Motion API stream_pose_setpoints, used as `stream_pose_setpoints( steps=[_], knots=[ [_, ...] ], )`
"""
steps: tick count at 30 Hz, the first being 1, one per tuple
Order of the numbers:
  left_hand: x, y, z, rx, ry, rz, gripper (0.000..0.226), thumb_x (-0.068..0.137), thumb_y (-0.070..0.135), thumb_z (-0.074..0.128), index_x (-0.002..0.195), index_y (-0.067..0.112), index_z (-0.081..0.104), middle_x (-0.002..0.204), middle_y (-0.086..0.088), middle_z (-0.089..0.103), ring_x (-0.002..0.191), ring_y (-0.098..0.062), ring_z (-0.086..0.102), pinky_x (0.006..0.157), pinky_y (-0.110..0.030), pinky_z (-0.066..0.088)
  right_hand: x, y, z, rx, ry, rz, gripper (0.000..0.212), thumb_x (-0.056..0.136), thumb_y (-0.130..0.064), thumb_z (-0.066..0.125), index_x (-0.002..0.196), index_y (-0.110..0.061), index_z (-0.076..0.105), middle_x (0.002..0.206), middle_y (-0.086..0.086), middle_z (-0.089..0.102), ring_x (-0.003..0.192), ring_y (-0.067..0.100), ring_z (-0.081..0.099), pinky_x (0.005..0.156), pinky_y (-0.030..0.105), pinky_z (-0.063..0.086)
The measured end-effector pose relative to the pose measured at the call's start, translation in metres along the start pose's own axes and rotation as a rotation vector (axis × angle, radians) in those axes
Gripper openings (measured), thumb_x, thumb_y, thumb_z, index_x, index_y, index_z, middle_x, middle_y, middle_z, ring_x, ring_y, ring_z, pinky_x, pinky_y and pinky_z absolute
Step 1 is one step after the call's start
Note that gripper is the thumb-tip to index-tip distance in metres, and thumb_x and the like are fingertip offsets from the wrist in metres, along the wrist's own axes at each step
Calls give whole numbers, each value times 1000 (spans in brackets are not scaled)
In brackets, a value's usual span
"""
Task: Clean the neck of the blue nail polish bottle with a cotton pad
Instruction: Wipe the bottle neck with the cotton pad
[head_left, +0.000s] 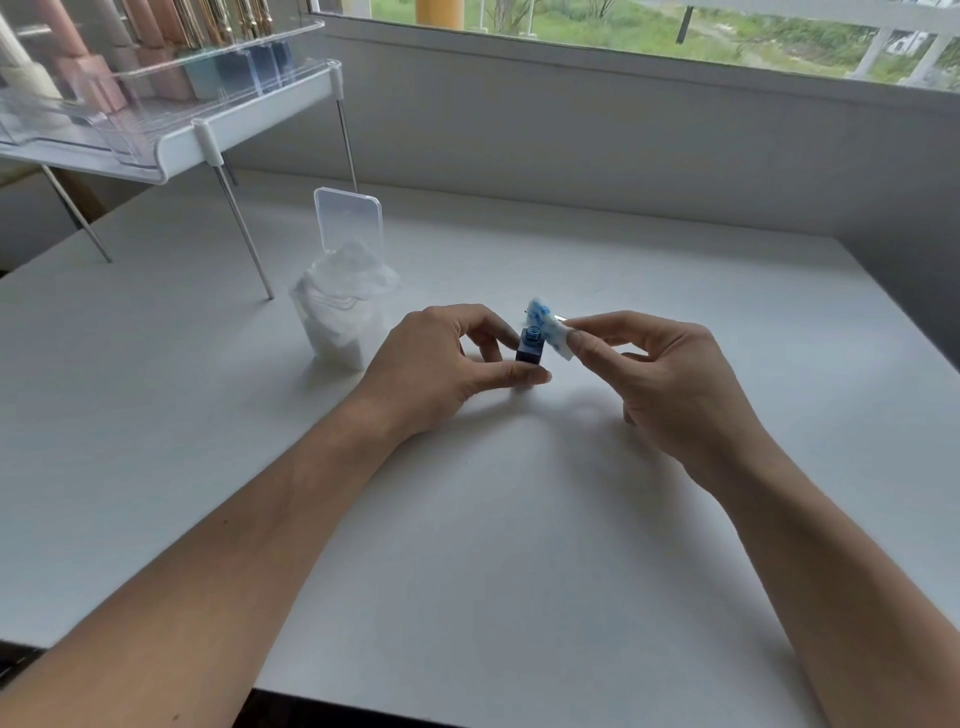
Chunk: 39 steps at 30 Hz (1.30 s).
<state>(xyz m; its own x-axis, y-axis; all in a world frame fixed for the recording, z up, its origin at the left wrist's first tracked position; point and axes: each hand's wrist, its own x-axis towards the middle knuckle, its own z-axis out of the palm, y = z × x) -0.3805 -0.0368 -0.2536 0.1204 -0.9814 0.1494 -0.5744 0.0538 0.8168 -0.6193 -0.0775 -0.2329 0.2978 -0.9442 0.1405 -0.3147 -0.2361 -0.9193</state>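
The small dark blue nail polish bottle (530, 349) stands upright on the white table (519, 519), uncapped, its threaded neck showing. My left hand (447, 369) grips the bottle's body between thumb and fingers. My right hand (660, 379) pinches a white cotton pad (548, 327) stained with blue. The pad is pressed against the right side of the bottle's neck. A thin silvery object, partly hidden behind the pad, lies on the table just beyond it.
A clear plastic tub of cotton pads (340, 306) with its lid flipped up stands left of the bottle. At the far left a white shelf on thin metal legs (171, 150) carries a clear organiser with several polish bottles. A wall and window run along the back.
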Motion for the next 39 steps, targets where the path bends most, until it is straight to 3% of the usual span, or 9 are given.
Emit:
stream_pose_setpoints(
  steps=[8, 11, 15, 18, 23, 27, 33, 37, 39],
  knots=[
    [2, 2, -10, -199, -167, -80, 32, 88, 36, 95, 118, 37, 86, 73, 21, 66, 51, -11, 41, 55, -24, 38, 7, 3, 12, -10, 94, -72, 12, 104, -32, 78, 111, -33, 89, 104, -3, 84, 73, 3, 64, 62, 11, 44],
    [1, 2, -7, -183, -133, -76, 28, 85, 41, 96, 111, 41, 87, 80, 19, 68, 57, -15, 43, 54, -28, 41, 7, 3, 18, -45, 44, -88, 14, 104, -25, 78, 111, -31, 89, 92, -15, 82, 64, -3, 62, 63, 9, 40],
    [-1, 0, -4, -115, -71, -59, 31, 80, 54, 96, 107, 44, 86, 84, 18, 70, 58, -11, 46, 59, -29, 43, 3, 2, 16, -59, 13, -70, 14, 105, -26, 78, 110, -31, 90, 87, -22, 80, 48, 2, 48, 51, 7, 33],
    [-1, -1, -1, -48, -25, -36, 33, 78, 63, 94, 105, 46, 85, 84, 20, 71, 60, -8, 45, 62, -27, 41, 1, 0, 13, -68, 11, -64, 13, 104, -26, 78, 108, -31, 90, 97, -16, 84, 52, -3, 56, 52, 4, 35],
    [-1, -2, 5, 11, 50, -16, 36, 76, 65, 94, 98, 39, 82, 86, 15, 73, 59, 1, 51, 63, -25, 38, 0, 0, 8, -81, 4, -51, 12, 103, -25, 77, 102, -30, 89, 82, -30, 77, 66, -11, 63, 65, 1, 39],
    [0, -3, 5, 10, 71, -20, 43, 70, 65, 97, 97, 36, 79, 86, 12, 72, 59, 4, 53, 59, -17, 37, 3, -1, 6, -74, 44, -54, 15, 104, -26, 74, 102, -33, 88, 94, -19, 83, 76, -8, 66, 72, 7, 43],
    [7, -4, -10, -151, -107, -76, 27, 91, 35, 92, 116, 40, 83, 84, 16, 67, 47, -1, 46, 51, -14, 41, 6, 0, 9, -23, 63, -28, 13, 105, -32, 76, 109, -35, 88, 100, -17, 83, 77, -2, 67, 56, 7, 42],
    [8, -5, -10, -136, -139, -46, 19, 98, 30, 86, 109, 46, 83, 71, 25, 65, 47, -2, 40, 50, -15, 33, 6, -1, 14, -41, 33, -52, 14, 106, -29, 76, 110, -33, 89, 100, -16, 85, 85, 16, 71, 68, 15, 50],
    [9, -7, -9, -134, -129, -46, 18, 98, 28, 86, 114, 38, 85, 70, 26, 66, 45, -1, 42, 49, -16, 33, 6, -1, 16, -58, 8, -63, 15, 106, -26, 75, 111, -31, 89, 85, -26, 81, 66, 4, 64, 65, 13, 46]
  ],
)
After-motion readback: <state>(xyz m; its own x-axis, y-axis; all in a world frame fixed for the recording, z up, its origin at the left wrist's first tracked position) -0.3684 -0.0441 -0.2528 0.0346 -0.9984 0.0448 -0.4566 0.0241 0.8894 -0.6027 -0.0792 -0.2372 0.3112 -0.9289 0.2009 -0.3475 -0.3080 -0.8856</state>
